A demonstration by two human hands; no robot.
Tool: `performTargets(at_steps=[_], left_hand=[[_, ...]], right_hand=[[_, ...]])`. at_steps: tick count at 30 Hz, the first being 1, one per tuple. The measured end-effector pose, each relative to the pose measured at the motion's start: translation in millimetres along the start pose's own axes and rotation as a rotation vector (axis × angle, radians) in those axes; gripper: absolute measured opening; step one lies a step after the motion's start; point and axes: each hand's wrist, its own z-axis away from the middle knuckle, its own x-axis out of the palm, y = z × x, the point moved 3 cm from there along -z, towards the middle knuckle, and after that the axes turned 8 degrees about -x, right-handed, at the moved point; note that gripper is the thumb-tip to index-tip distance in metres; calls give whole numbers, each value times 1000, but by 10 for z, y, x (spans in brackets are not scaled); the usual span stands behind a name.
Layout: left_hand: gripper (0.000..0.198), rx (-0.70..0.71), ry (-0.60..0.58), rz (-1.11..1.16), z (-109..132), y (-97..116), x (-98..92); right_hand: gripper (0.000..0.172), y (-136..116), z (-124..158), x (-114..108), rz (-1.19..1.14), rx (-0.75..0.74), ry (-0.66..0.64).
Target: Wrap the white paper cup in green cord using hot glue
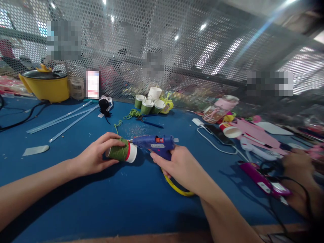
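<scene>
Lying on its side, a paper cup (132, 153) is partly wrapped in green yarn (118, 150), with a red band showing beside its white end. My left hand (97, 152) grips the wrapped part, thumb below and fingers over the top. A loose strand of the yarn runs back from the cup across the table. In my right hand (178, 165) is a blue glue gun (154, 141), held by its handle. Its nozzle meets the cup near the edge of the yarn; whether glue is flowing I cannot tell. A yellow cord hangs below the handle.
Glue sticks (68, 116) lie at left near a yellow pot (47, 86). Several cups (147, 106) and pliers (152, 123) are at the back. A phone (219, 134), a purple power strip (263, 179) and another person's arm (300, 172) are at right. A mesh panel borders the table.
</scene>
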Motion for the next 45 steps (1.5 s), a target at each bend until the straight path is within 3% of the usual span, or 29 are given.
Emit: performTargets(at_steps=[17, 35, 45], left_hand=[[35, 51, -2, -31, 12, 2, 4], [38, -25, 30, 48, -7, -59, -14], [39, -83, 59, 54, -34, -73, -41]], right_hand=[[37, -10, -24, 16, 9, 11, -4], [36, -16, 50, 1, 19, 17, -27], [25, -17, 66, 18, 35, 43, -58]])
